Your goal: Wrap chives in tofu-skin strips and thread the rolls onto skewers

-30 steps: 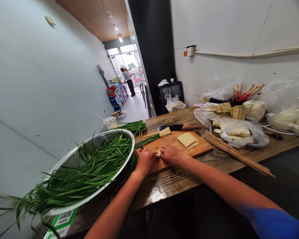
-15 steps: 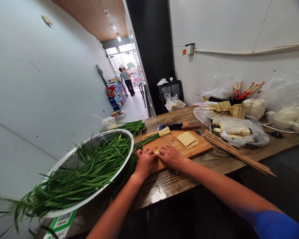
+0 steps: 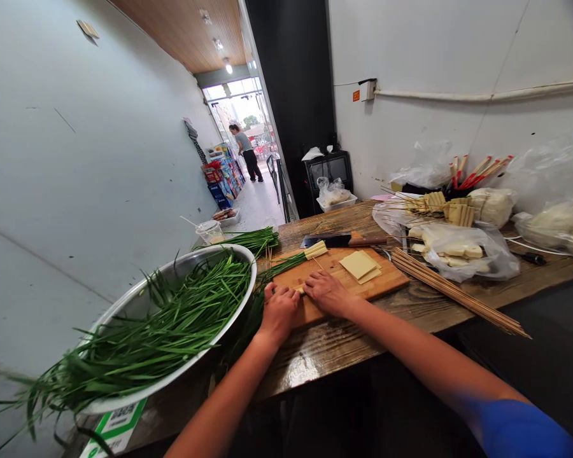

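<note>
My left hand (image 3: 279, 309) and my right hand (image 3: 326, 291) rest side by side on the near end of a wooden cutting board (image 3: 384, 280). Between their fingers both press a small pale tofu-skin roll (image 3: 300, 290), mostly hidden. Flat tofu-skin squares (image 3: 359, 264) lie stacked on the board's middle. A finished roll on chives (image 3: 316, 250) sits at the board's far edge, a thin skewer (image 3: 320, 264) beside it. A cleaver (image 3: 329, 241) lies just behind the board.
A big metal bowl (image 3: 138, 305) heaped with chives stands at my left. A long bundle of bamboo skewers (image 3: 453, 292) lies right of the board. Plastic bags of tofu (image 3: 463, 252) and skewered pieces crowd the back right. A person stands far down the corridor (image 3: 246, 152).
Both hands have stayed together on the roll at the board's near end, shifting only slightly. The view has drifted a little.
</note>
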The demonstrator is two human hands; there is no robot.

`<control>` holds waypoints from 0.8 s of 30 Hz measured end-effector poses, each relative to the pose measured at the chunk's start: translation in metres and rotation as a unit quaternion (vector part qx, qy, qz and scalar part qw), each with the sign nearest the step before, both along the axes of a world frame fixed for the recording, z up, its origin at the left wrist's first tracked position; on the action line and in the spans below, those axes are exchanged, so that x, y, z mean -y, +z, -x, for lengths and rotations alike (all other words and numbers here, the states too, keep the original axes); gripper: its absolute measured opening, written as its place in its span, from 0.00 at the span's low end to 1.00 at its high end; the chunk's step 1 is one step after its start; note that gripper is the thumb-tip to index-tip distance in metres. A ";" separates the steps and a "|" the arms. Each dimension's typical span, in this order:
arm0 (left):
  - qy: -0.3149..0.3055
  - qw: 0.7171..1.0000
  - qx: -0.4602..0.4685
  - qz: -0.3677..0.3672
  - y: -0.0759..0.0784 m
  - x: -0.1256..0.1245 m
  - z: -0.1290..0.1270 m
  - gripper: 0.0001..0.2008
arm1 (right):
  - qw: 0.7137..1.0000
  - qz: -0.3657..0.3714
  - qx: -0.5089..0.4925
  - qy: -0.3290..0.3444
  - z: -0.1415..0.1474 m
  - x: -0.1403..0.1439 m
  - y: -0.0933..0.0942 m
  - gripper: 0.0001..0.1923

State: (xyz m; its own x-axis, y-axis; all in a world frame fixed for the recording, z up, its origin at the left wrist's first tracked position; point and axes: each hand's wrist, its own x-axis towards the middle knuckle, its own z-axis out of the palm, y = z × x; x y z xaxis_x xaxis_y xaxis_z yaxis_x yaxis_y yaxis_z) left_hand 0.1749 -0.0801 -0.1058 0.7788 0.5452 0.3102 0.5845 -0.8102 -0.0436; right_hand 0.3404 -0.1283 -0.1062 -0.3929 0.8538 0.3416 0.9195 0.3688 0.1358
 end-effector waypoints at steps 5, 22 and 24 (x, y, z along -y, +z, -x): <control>-0.023 1.000 0.000 0.011 -0.002 -0.015 -0.002 0.10 | 1.000 -0.014 -0.023 -0.016 -0.005 0.005 -0.002 0.14; -0.008 0.999 -0.005 0.042 0.014 -0.027 -0.006 0.12 | 0.964 0.048 -0.205 -0.165 -0.043 -0.004 0.022 0.15; -0.006 0.999 0.010 0.041 0.013 -0.027 -0.005 0.12 | 0.949 0.085 -0.192 -0.236 -0.049 -0.002 0.024 0.15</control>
